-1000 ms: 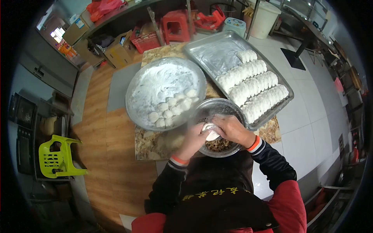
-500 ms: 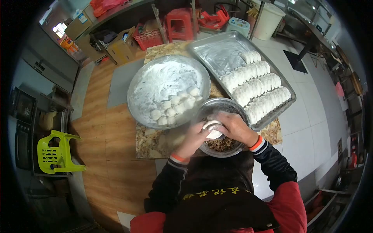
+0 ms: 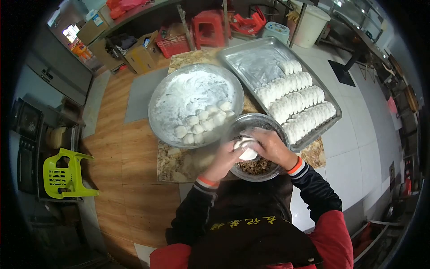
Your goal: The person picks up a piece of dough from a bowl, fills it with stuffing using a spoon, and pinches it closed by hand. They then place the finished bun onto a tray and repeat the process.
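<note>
**White Dough (image 3: 249, 154) Being Held Over a Metal Bowl (image 3: 257, 120)**

A table (image 3: 179, 167) with a mottled, stone-patterned top is standing beneath the bowl. Beyond the bowl, to its right, a rectangular metal tray (image 3: 251, 62) is carrying three long rows and one short row of plump, pleated-looking dumplings (image 3: 296, 102). Beyond the bowl, to its left, a broad round pan (image 3: 179, 96) is showing streaks of powdery flour, with rounded dough pieces (image 3: 204, 124) clustering on its near side.

Over the bowl's left part, the left hand (image 3: 222, 157) is curling around the soft, folded dough; over its right part, the right hand (image 3: 271, 147) is gripping the dough's upper edge with bent fingers. Exactly which fingertips are pinching, one cannot tell. Crumbly brown filling (image 3: 255, 167) is lying inside the bowl, below the dough.

On the near side of the bowl, a dark apron (image 3: 244, 246) is bearing yellow Chinese characters (image 3: 244, 223), too small to read surely.
</note>
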Demonstrator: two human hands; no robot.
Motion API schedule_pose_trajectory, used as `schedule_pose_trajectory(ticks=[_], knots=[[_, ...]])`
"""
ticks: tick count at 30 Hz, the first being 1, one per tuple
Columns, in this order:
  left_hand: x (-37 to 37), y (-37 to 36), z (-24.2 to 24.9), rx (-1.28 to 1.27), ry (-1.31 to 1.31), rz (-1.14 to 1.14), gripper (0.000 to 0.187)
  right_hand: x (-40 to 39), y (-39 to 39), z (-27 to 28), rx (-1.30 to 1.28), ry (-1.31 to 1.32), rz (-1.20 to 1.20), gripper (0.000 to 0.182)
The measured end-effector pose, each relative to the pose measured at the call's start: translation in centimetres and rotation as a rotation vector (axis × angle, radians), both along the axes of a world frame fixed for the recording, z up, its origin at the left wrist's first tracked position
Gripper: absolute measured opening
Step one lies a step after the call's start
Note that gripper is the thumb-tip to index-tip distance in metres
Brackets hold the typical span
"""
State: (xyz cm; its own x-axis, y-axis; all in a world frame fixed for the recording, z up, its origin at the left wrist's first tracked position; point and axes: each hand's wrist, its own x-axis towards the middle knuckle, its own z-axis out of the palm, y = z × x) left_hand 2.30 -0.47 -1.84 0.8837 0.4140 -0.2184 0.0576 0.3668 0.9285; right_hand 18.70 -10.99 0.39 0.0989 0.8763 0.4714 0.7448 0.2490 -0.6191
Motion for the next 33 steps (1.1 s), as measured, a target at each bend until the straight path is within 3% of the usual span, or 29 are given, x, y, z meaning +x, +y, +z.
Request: schedule_pose_trajectory(ticks=[2, 4, 8, 11, 13, 15, 17, 21, 24, 25, 28, 31, 33], knots=[[-0.3, 1.2, -2.2, 0.253, 0.156, -0.173, 0.038, 0.0, -0.2, 0.0, -0.046, -0.082, 0.052, 0.027], [0.1, 1.0, -1.9, 0.259, 0.098, -0.112, 0.037, 0.4, -0.4, -0.6, -0.067, -0.130, 0.082, 0.027], [0.1, -0.3, 0.7, -0.141, -0.051, 0.057, 0.021, 0.5, -0.1, -0.7, -0.041, -0.081, 0.017, 0.025], [-0.4, 1.1, -2.0, 0.458, 0.110, -0.149, 0.025, 0.2, -0.5, -1.0, -0.084, -0.165, 0.056, 0.024], [0.0, 0.7, -1.2, 0.416, 0.040, -0.052, 0.026, 0.4, -0.5, -1.2, -0.115, -0.124, 0.067, 0.023], [0.1, 0.0, -0.2, 0.200, -0.025, 0.048, 0.028, 0.4, -0.2, -1.0, -0.082, 0.055, -0.001, 0.024], [-0.4, -0.7, 0.3, -0.192, -0.079, 0.144, 0.029, 0.3, 0.0, -0.3, -0.050, 0.185, -0.005, 0.027], [-1.4, 1.4, 0.7, 0.806, 0.229, 0.121, 0.036, 2.5, -2.3, -0.9, -0.246, -0.157, -0.138, 0.025], [-2.3, 2.8, 1.5, 0.642, 0.184, 0.137, 0.029, 3.6, -5.1, -0.7, -0.623, -0.457, -0.095, 0.023], [-2.5, 3.2, 2.6, 0.528, 0.194, 0.113, 0.032, 3.6, -6.1, -1.0, -0.526, -0.528, -0.071, 0.023], [-2.1, 3.8, 1.7, 0.023, -0.129, 0.212, 0.039, 4.0, -6.8, -2.3, -0.443, -0.474, -0.070, 0.014], [-2.2, 3.6, 1.4, -0.081, -0.209, 0.191, 0.041, 4.7, -7.0, -2.0, -0.363, -0.394, -0.165, 0.012], [-2.1, 2.7, 1.0, -0.150, -0.205, 0.225, 0.039, 4.1, -6.8, -1.3, -0.402, -0.478, -0.301, 0.013]])
